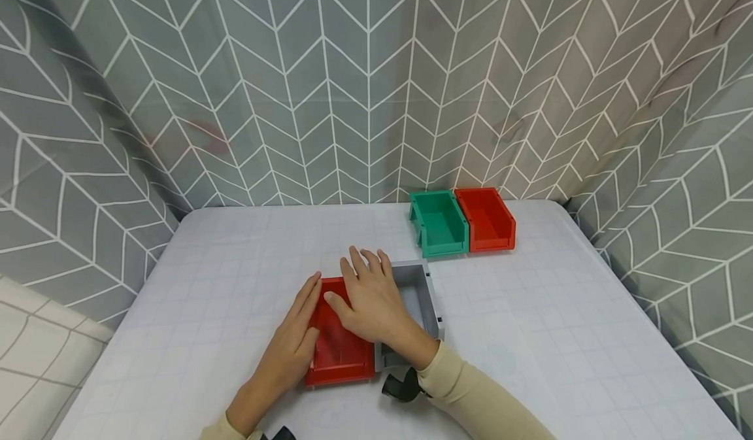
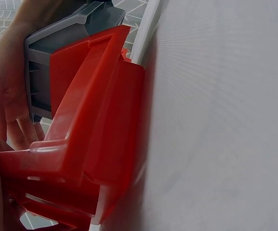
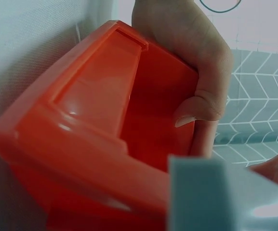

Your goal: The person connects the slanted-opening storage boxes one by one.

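A red open-front storage bin stands on the white table, with a grey bin along its right side. My left hand lies against the red bin's left wall, its fingers extended along the outside. In the right wrist view the left thumb bends over that wall's rim to the inside. Across the adjoining walls of both bins stretches my right hand, fingers spread toward the far end and thumb over the red bin. My right palm and forearm hide part of the grey bin.
At the back right of the table a green bin and a second red bin stand side by side. A grey patterned curtain rises behind the table's far edge. Black wrist gear is strapped at my right wrist.
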Available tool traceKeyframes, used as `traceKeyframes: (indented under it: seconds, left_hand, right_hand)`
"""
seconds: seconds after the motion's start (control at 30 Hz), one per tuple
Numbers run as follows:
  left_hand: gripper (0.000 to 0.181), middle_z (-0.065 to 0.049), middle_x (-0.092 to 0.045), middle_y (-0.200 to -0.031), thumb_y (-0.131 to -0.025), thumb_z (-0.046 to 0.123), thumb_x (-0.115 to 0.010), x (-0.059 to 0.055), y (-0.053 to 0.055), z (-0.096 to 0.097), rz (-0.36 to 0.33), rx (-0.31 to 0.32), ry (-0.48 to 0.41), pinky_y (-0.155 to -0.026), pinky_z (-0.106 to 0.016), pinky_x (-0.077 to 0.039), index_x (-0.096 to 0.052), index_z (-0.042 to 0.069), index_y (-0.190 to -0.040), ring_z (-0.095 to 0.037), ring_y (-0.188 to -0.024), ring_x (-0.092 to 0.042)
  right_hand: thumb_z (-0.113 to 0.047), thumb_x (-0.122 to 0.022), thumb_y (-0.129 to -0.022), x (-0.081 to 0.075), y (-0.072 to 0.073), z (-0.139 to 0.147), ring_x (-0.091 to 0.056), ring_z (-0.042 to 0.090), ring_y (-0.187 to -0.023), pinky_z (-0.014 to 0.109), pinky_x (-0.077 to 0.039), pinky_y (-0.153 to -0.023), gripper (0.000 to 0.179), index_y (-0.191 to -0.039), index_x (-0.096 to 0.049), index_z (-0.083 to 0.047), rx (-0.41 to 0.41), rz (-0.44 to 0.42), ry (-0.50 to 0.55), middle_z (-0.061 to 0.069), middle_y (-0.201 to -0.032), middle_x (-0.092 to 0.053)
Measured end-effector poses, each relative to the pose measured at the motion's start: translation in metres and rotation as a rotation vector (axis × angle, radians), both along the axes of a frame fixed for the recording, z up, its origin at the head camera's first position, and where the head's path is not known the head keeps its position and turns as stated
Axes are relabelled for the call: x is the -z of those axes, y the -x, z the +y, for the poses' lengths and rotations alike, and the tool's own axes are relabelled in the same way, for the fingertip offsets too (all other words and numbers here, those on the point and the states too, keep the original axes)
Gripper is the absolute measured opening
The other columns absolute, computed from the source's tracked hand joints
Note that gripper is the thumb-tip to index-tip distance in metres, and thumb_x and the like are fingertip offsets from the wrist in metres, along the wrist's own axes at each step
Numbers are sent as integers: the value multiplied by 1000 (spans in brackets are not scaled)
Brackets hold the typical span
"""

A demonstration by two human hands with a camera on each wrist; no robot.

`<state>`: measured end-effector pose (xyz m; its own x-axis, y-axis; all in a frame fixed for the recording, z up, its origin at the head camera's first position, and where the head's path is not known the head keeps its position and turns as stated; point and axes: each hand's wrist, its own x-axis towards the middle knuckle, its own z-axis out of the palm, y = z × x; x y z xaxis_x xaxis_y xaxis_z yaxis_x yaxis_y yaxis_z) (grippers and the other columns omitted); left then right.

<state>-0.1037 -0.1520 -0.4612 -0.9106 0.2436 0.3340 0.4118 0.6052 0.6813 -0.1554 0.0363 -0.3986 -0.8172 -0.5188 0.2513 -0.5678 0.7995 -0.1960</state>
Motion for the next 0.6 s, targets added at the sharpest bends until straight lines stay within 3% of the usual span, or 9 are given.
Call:
traceKeyframes:
  seconds: [0.6]
  left_hand:
    - [83, 10, -15, -172, -92, -2, -50, 1, 0, 0, -7, -2, 4, -114, -49, -35, -20, 16, -168, -17, -154, -22]
  right_hand:
    - [-48, -50, -104, 2, -1, 0, -34, 37, -145, 59, -15, -121, 66, -151, -52, -1, 10, -9, -16, 20, -160, -41]
